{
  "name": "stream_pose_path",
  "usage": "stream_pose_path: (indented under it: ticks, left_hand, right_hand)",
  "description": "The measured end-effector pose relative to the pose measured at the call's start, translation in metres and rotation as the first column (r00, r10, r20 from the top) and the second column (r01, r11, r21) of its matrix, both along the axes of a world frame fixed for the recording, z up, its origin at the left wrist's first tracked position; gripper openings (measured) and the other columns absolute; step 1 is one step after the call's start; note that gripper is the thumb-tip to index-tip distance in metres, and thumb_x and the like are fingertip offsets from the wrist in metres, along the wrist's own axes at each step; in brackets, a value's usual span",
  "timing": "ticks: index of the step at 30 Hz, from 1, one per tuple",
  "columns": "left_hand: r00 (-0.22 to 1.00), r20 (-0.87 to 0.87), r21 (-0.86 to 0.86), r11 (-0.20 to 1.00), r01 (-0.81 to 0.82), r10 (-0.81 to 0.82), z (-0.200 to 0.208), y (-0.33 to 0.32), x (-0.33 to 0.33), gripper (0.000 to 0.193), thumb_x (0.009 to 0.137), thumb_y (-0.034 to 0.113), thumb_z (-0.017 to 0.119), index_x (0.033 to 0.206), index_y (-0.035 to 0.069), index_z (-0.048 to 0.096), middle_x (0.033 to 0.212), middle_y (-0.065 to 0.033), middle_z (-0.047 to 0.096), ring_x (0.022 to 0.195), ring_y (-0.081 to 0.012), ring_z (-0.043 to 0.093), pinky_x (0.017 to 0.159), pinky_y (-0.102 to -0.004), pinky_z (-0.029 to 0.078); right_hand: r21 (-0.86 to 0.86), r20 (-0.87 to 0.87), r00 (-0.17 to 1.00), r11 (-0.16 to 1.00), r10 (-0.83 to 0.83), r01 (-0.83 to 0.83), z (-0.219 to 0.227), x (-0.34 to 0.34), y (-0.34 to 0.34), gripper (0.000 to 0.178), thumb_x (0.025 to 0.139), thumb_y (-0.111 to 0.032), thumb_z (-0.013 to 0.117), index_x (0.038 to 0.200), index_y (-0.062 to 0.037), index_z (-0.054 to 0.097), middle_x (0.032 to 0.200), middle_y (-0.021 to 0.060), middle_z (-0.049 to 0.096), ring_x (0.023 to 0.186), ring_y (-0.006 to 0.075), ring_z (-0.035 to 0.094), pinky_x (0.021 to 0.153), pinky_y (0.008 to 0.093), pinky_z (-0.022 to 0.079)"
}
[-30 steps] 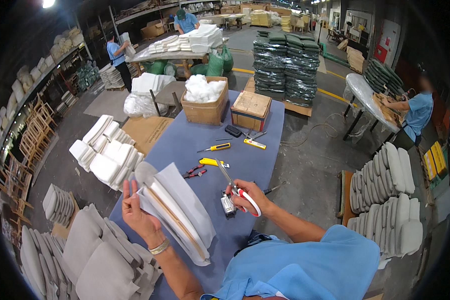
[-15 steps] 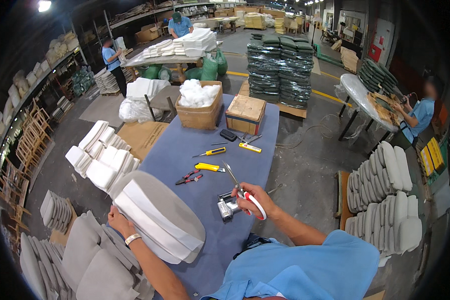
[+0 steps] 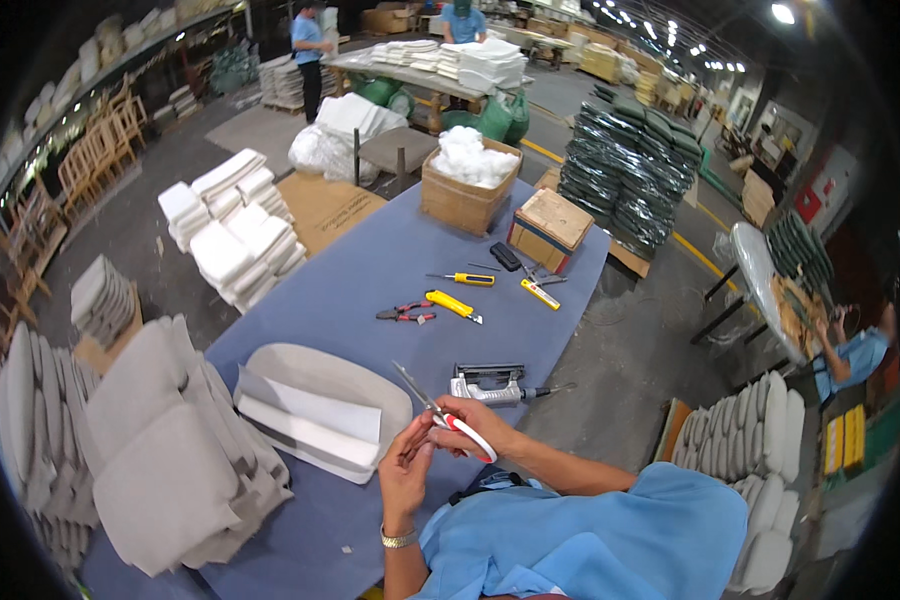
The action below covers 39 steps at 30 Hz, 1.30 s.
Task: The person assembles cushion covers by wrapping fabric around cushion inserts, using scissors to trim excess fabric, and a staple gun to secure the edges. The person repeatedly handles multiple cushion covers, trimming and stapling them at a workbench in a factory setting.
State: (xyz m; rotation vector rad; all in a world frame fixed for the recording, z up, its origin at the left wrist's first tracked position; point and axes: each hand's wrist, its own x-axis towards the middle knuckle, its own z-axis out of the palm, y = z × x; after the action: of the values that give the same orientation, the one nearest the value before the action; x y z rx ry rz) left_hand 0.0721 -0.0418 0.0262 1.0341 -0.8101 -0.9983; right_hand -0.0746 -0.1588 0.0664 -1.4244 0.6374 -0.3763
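My right hand (image 3: 470,422) grips a pair of scissors (image 3: 417,386) with red and white handles, blades pointing up and to the left. Close against it, my left hand (image 3: 406,468) has its fingers drawn together by the scissors' handles. Whatever those fingers hold, if anything, is hidden. Just left of the hands lies a grey seat cushion piece (image 3: 370,385) on the blue-covered table (image 3: 340,300), with a folded white sheet (image 3: 315,415) across it. A silver staple gun (image 3: 490,384) rests beyond my right hand.
Red-handled pliers (image 3: 407,313), a yellow utility knife (image 3: 454,305) and a yellow screwdriver (image 3: 470,280) lie farther off. Behind them stand a carton of white stuffing (image 3: 465,195) and a closed box (image 3: 550,225). Grey covers (image 3: 180,450) are heaped at left; co-workers stand at other tables.
My left hand has left the white sheet on the cushion piece and come over to my right hand. The scissors have moved nearer my body. The view has turned, shifting the scene.
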Motion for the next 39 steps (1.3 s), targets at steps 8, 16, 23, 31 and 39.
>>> stream_pose_path:
  ticks: [8,16,23,31,39]
  left_hand:
    - [0.967,-0.060,0.246,0.943,-0.226,0.247,-0.018,0.056,-0.004,0.032,0.097,-0.002,0.068,0.129,-0.007,0.066,0.114,-0.0148,0.073,0.097,-0.0163,0.071,0.081,-0.0283,0.061]
    - [0.946,-0.098,0.350,0.901,-0.257,0.308,-0.051,0.084,0.009,0.013,0.093,-0.001,0.072,0.105,-0.006,0.069,0.095,-0.0105,0.073,0.082,-0.0155,0.070,0.074,-0.0294,0.059]
    - [0.916,-0.134,0.358,0.881,-0.310,0.377,-0.068,0.106,0.017,0.018,0.097,0.002,0.070,0.114,-0.001,0.072,0.100,-0.0059,0.074,0.088,-0.0119,0.067,0.079,-0.0279,0.056]
    - [0.720,-0.160,0.584,0.653,-0.482,0.675,-0.103,0.198,-0.007,0.023,0.092,0.011,0.076,0.111,-0.002,0.074,0.096,-0.0060,0.074,0.083,-0.0120,0.067,0.076,-0.0277,0.057]
    - [0.278,0.194,0.839,-0.013,-0.544,0.941,-0.179,0.402,-0.047,0.021,0.093,0.002,0.069,0.113,0.002,0.074,0.095,-0.0055,0.074,0.080,-0.0132,0.070,0.071,-0.0271,0.058]
  right_hand:
    - [-0.422,-0.174,0.970,0.877,0.172,-0.232,-0.044,0.029,0.021,0.039,0.093,-0.024,0.076,0.124,-0.0072,0.060,0.089,0.0127,0.073,0.074,0.0266,0.072,0.064,0.0389,0.056]
    - [-0.435,-0.342,0.851,0.736,0.398,-0.519,-0.059,0.051,0.029,0.051,0.087,-0.034,0.079,0.129,-0.0111,0.062,0.103,0.0163,0.075,0.092,0.0399,0.072,0.078,0.0473,0.056]
    - [-0.377,-0.220,0.901,0.820,0.373,-0.431,-0.070,0.046,0.023,0.052,0.083,-0.016,0.088,0.129,-0.0057,0.065,0.099,0.0031,0.073,0.087,0.0094,0.067,0.075,0.0272,0.056]
    - [-0.258,-0.265,0.948,0.934,0.177,-0.247,-0.050,0.042,-0.009,0.034,0.095,-0.011,0.074,0.125,-0.0006,0.063,0.083,0.0048,0.065,0.064,0.0074,0.058,0.055,0.0208,0.048]
    - [-0.356,-0.404,0.887,0.855,0.222,-0.376,-0.054,0.066,-0.023,0.035,0.095,-0.014,0.077,0.125,-0.0008,0.065,0.081,0.0003,0.060,0.063,0.0054,0.052,0.057,0.0204,0.043]
